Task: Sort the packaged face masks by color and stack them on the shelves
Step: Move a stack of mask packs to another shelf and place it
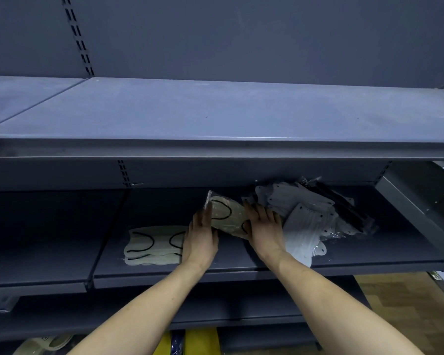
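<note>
Both hands hold one beige mask packet [227,217] between them above the middle shelf [241,267]: left hand [201,239] grips its left end, right hand [264,230] its right. Beige packets [153,245] lie stacked just left; white packets [303,216] are heaped right, black ones [344,204] behind. No lettering is readable.

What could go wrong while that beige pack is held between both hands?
1. The beige pack is tilted between the left hand and right hand; a loose grip might drop it short of the beige stack.
2. The white pile overhangs the shelf edge; the right forearm could nudge packs off.
</note>
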Tool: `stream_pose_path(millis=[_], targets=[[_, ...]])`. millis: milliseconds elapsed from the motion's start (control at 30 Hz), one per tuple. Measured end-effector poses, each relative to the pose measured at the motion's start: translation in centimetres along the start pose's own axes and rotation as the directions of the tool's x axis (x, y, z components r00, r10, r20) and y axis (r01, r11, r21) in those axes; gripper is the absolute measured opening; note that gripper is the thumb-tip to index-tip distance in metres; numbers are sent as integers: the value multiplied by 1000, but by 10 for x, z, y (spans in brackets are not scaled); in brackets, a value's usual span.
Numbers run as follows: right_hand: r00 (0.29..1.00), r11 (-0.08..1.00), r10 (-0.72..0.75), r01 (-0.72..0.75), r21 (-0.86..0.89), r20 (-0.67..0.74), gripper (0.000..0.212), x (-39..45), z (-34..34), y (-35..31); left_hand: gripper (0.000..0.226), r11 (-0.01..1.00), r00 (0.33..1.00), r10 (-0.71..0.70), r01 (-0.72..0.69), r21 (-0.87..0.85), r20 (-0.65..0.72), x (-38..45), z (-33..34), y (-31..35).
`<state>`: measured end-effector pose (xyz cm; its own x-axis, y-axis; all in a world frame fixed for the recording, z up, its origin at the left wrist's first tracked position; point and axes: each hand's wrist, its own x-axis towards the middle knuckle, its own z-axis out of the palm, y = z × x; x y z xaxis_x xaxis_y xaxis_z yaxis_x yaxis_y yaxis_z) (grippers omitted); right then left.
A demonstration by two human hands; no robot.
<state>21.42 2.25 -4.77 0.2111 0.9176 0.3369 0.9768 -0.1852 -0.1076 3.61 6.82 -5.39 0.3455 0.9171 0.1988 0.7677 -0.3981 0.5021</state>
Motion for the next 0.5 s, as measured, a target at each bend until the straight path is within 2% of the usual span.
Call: stream_pose_path(millis=[100,200,267,367,433,500], targets=[[1000,1000,-2,2,-11,-11,71,-1,-1,1,64,1000,1000,15,-15,-3,14,1,1,-2],[1000,999,9,-9,-33,-5,86,0,4,2,47,998,998,57,-57,1,30,3,3,-6],[1000,998,27,-27,-55,7,91,2,9,3,45,997,997,73,-74,11,35,3,3,-6],[1000,1000,22,-21,-20,23,89,3,14,3,47,997,997,70,-70,17,30,2,2,-4],[998,1000,-24,23,8,57,76,0,14,0,48,997,997,71,-71,15,30,2,2,-4],[992,996,-84,82,22,92,78,-1,13,-3,48,998,998,65,-64,-14,23,2,3,-4]])
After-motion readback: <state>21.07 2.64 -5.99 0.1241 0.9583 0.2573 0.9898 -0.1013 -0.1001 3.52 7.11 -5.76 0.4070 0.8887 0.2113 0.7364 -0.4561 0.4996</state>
